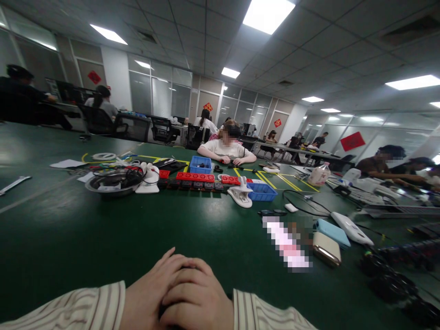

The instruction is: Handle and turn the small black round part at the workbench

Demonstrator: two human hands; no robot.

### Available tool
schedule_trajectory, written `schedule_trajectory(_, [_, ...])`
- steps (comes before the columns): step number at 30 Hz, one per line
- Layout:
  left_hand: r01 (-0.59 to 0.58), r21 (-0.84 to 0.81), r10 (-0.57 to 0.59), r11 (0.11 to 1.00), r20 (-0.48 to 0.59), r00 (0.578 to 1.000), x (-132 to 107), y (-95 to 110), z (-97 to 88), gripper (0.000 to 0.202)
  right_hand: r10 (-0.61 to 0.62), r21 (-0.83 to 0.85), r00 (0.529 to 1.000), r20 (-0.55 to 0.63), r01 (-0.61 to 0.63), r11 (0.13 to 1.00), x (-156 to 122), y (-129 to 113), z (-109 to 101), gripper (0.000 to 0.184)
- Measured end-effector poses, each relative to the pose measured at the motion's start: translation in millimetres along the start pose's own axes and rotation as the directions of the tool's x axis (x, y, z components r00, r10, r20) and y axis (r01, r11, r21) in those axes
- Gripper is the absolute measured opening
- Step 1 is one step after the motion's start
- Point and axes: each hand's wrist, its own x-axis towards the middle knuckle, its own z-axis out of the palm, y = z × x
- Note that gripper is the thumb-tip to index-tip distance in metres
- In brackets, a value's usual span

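My two hands lie one over the other on the green table [103, 238] at the bottom middle of the view. My left hand [146, 293] comes out of a striped sleeve and lies underneath, its fingers stretched forward. My right hand [201, 300] rests on top of it, its fingers curled over the back of the left hand. I see nothing held in either hand. The nearest objects are a pink blurred item [287, 243] and a beige power bank [326, 248] to the right, well out of touch.
A metal bowl [113, 184] with cables, a row of red and black power strips [195, 179], two blue bins [200, 164] [261, 191] and a white clamp [240, 196] lie mid-table. One person [227, 149] sits opposite, others at the right [388, 165].
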Motion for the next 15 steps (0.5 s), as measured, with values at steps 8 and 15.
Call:
schedule_trajectory(8, [0.046,0.084,-0.038,0.995,-0.096,0.995,-0.7,13.3,-2.4,0.044,0.343,-0.103,0.911,-0.228,-0.373,0.922,4.2,-5.1,5.5,0.066])
schedule_trajectory(15, [0.032,-0.025,-0.031,0.999,0.052,0.998,5.5,7.8,-6.8,0.034,0.188,-0.046,0.980,-0.063,-0.191,0.980,0.5,1.5,2.7,0.035])
